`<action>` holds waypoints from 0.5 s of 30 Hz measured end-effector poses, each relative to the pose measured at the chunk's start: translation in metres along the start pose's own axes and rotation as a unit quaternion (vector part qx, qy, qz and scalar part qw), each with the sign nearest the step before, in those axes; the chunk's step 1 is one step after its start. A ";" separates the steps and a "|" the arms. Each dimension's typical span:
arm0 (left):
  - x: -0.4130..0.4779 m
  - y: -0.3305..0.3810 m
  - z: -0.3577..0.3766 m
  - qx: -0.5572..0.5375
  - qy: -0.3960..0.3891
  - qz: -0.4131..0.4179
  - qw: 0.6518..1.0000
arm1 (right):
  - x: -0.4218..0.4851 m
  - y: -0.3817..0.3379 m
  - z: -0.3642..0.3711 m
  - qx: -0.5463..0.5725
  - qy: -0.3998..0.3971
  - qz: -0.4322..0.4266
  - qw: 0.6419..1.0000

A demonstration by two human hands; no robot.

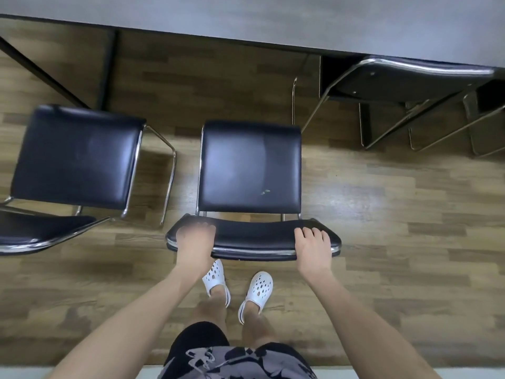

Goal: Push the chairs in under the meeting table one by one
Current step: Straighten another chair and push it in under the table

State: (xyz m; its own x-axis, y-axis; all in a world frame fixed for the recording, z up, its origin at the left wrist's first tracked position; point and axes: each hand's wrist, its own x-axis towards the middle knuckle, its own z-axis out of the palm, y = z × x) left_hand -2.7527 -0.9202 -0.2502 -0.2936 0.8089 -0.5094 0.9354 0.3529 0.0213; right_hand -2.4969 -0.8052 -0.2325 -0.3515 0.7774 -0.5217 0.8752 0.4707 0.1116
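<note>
Risking a crooked shove: pushing harder with one hand and swinging the middle chair (pixel 250 170) sideways, clipping the left chair (pixel 76 157) standing just beside it, or the chrome runners of the right chair (pixel 410 77) sitting tucked under the table (pixel 273 20). Possibly also catching the frame on the wooden floor (pixel 382 203) and tipping forward, given the high grip. Clasping the backrest top at both ends: left hand (pixel 194 236), blurred, folding fingers over the edge; right hand (pixel 313 242) curling over it likewise. Standing apart from the table edge, seat facing it, not yet under. Showing a dark glossy padded seat with a small scuff, a curved backrest, thin chrome tubing.
</note>
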 end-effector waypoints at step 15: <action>0.002 0.002 -0.010 0.010 -0.007 -0.005 1.000 | 0.005 -0.001 -0.008 0.009 -0.014 -0.011 1.000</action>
State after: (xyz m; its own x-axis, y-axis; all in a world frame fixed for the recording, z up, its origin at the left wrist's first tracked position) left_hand -2.7532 -0.9136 -0.2424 -0.3000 0.7988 -0.5214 0.9363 0.3511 -0.0009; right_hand -2.5022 -0.7990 -0.2285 -0.3620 0.7550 -0.5467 0.8735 0.4796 0.0838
